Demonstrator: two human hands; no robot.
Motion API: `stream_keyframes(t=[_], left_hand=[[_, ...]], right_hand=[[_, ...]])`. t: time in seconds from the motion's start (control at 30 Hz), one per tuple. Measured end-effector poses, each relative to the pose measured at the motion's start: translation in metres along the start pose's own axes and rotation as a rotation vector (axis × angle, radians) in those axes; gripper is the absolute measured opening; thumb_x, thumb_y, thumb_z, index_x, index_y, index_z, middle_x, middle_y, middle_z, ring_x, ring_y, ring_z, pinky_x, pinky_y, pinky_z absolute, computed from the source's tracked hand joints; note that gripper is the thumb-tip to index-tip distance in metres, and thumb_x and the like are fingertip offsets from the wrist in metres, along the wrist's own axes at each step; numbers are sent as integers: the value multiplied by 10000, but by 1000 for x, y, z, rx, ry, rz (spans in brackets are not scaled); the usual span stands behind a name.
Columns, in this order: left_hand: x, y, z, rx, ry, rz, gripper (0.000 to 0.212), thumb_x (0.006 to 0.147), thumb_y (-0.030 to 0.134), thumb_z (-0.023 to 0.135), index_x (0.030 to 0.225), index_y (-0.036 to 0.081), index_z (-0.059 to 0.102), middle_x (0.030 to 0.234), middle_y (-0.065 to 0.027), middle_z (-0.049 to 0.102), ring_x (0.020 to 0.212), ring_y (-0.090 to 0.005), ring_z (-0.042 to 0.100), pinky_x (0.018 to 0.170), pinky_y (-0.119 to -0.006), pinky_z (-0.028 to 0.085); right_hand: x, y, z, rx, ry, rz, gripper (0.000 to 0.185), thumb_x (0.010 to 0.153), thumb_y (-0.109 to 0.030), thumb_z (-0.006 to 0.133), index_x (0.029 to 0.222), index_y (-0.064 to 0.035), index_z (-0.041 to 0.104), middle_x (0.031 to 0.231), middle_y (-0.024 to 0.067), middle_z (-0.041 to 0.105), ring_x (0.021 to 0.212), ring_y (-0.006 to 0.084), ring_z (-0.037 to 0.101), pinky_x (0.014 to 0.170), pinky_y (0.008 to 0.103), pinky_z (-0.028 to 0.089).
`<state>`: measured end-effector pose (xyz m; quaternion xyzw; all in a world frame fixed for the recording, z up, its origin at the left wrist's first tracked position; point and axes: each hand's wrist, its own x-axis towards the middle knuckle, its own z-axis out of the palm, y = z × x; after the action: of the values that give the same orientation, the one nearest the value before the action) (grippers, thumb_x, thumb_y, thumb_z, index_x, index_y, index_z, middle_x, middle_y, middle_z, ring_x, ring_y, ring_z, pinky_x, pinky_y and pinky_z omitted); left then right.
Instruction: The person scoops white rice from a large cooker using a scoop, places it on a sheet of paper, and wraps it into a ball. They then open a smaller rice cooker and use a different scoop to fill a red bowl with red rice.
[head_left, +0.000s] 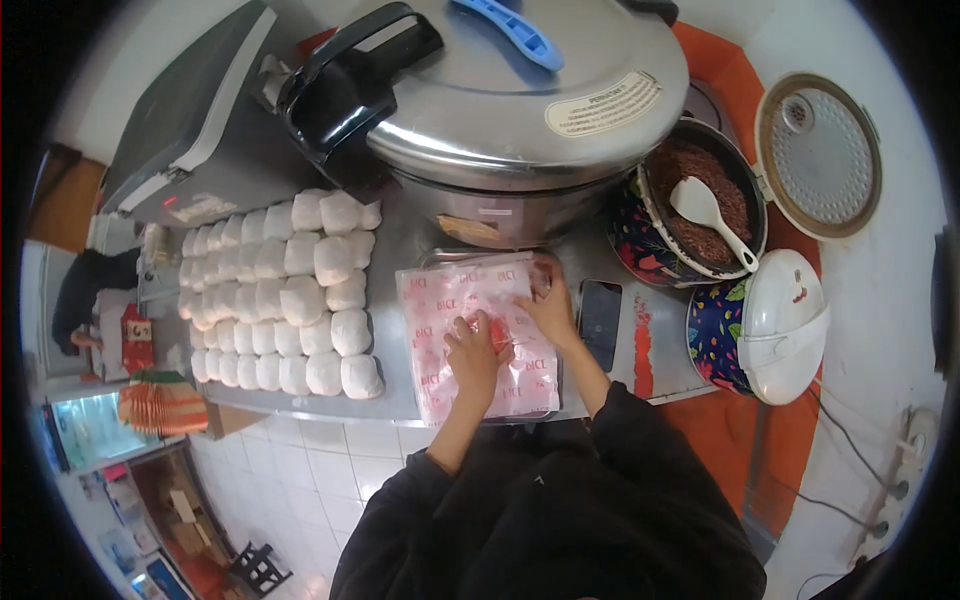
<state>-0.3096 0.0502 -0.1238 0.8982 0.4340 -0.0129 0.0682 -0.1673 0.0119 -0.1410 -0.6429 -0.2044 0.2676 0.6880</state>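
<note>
A stack of white-and-pink printed food wrapping paper (435, 341) lies before me on a metal tray (442, 257). My left hand (474, 356) is over the middle of the paper, fingers curled on a small red object (495, 330). Its full shape is hidden under the hand. At the upper right edge of the stack, my right hand (551, 307) has its thumb on top of the paper and its fingers around the edge. Rows of white wrapped packets (300, 300) stand to the left.
A large steel pot (510, 150) with a blue plastic tool (517, 34) on its lid stands behind. To the right are a phone (600, 322), an open rice cooker (637, 232) with brown rice (705, 161) and a white paddle (709, 210), and a lidded one (780, 337).
</note>
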Motion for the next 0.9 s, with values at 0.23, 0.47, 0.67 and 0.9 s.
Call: stream_keyframes(t=[0.23,0.47,0.67,0.9], left_hand=[[-8,6,0,56,3,-107,820,580,466,812,1232,156,424,1089,-126,461,897,-327,522,556,-351,556],[-14,15,7,107,50,-232,802,557,471,822,1189,158,438,1048,-106,463,850,-301,541,523,-306,549],[-5,17,10,51,128,-195,857,567,507,809,1268,179,443,1103,-132,480,884,-307,569,611,-396,547],[1,83,-153,-123,28,-199,817,677,627,685,1300,155,451,1049,-156,549,865,-318,627,622,-418,525]], right_hand=[[23,17,-32,62,-331,165,242,765,29,715,993,8,636,972,37,623,922,94,578,792,236,489],[25,40,-35,55,-548,263,197,816,-16,667,1010,-22,635,959,9,631,873,85,570,760,238,472],[32,55,-34,168,-476,276,166,853,-107,677,1000,-46,632,926,-22,625,818,60,551,743,224,460],[32,72,-23,209,-429,150,229,870,-153,669,1048,-13,638,942,31,646,866,105,583,752,264,482]])
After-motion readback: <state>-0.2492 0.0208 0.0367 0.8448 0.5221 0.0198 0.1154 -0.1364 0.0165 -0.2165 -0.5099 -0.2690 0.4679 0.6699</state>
